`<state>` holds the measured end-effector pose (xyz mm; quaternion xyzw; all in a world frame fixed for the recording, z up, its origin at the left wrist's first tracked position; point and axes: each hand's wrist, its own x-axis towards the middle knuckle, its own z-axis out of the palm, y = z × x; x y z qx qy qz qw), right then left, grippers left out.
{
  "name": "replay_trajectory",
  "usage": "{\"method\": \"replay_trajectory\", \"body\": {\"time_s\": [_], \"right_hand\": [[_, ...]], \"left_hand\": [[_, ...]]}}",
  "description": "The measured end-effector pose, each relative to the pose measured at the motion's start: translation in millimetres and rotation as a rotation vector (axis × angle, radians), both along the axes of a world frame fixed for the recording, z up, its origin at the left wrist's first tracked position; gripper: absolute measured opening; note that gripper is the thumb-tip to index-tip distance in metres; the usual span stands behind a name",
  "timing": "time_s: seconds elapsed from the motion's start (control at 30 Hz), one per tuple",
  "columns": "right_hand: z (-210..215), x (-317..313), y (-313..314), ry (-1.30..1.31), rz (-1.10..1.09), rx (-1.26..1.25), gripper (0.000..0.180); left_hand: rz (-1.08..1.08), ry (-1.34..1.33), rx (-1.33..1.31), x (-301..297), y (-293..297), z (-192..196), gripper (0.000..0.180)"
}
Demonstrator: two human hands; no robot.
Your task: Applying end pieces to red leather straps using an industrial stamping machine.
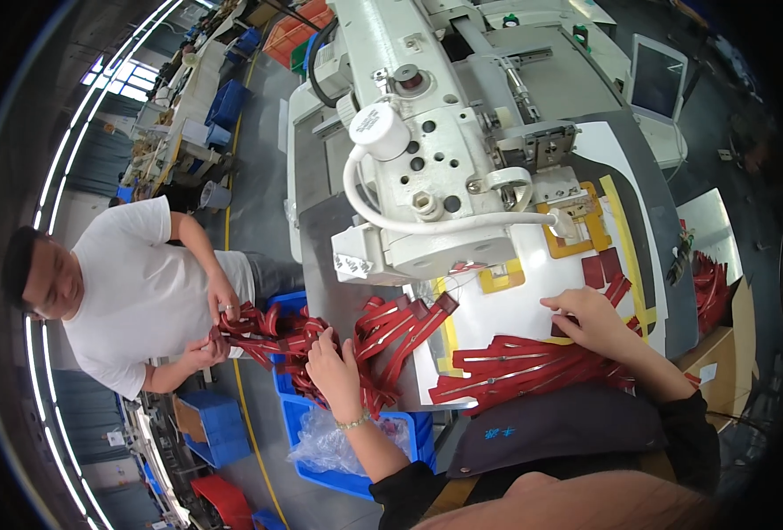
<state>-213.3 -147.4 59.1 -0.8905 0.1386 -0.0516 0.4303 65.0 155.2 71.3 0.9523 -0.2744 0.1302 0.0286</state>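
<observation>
glossy dark-red straps (pixel 533 367), too many to count, fan across the white worktop (pixel 533 300) at lower centre; left hand (pixel 334 367) grips a bundle, right hand (pixel 586 318) presses one flat.

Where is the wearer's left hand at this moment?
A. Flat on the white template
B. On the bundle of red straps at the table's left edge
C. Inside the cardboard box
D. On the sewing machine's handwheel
B: the left hand rests on the tangled red straps over the blue bin, while the right hand touches straps on the white template.
</observation>
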Motion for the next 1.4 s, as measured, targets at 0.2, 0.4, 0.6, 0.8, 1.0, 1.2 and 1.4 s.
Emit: {"method": "replay_trajectory", "body": {"time_s": [0.2,0.4,0.6,0.8,1.0,1.2,1.4], "right_hand": [[-9,-15,-16,-0.042,-0.181,-0.335,0.012],[-5,-20,-3,0.098,0.042,-0.327,0.041],[-9,-18,-2,0.164,0.016,-0.23,0.038],[2,-4,-1,0.127,-0.115,0.285,0.027],[-20,15,5,-0.327,-0.176,0.916,0.015],[-17,37,17,-0.326,-0.423,1.288,0.007],[-45,39,19,-0.25,-0.311,1.4,0.014]], "left_hand": [[-0.374,0.233,-0.19,-37,-65,2,0.029],[-0.786,0.371,-0.243,-94,-132,-18,0.028],[-0.944,0.592,-0.279,-117,-157,-21,0.027],[-0.857,0.902,-0.326,-118,-158,-14,0.025],[-0.545,1.483,-0.862,-128,-151,-24,0.022],[-0.842,0.926,-0.996,-121,-153,-27,0.025],[-1.009,0.559,-0.8,-113,-150,-24,0.024]]}}
